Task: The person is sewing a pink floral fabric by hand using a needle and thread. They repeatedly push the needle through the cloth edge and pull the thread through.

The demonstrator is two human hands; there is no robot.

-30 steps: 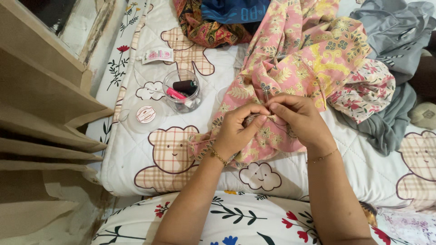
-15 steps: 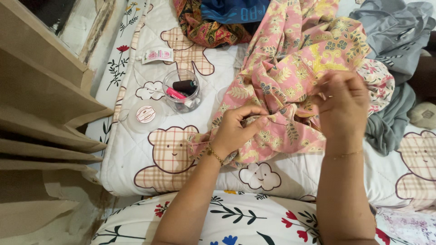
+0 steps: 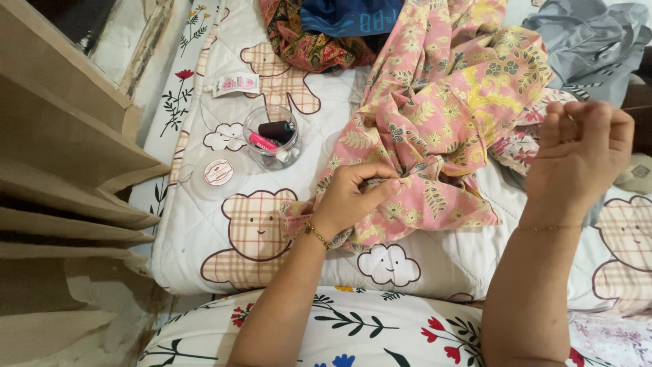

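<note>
A person seated at the edge of a quilted bear-print mattress (image 3: pixel 224 251) is hand-sewing, with a flowered cloth across the lap (image 3: pixel 353 326) nearest the camera. The left hand (image 3: pixel 353 200) is pinching a fold of the pink floral fabric (image 3: pixel 435 129) against the mattress, thumb and fingers closed on the hem, while the right hand (image 3: pixel 581 153) is lifted well apart to the right, fingers curled together as if drawing something taut; needle and thread are too fine to make out, so what it is clamping cannot be told. The risks appear to be these: a hard pull could pucker the seam or snap the thread, the pinched fold could be slipping out of line, and a needle, if one is there, could be pricking a finger or dropping unseen into the folds. Beyond the left hand, an open clear jar of thread spools (image 3: pixel 273 136) is standing beside its lid (image 3: pixel 219 172); a sweeping arm could be tipping it. Farther off, grey cloth (image 3: pixel 591 47) and a dark patterned garment (image 3: pixel 305 37) are lying heaped.
</note>
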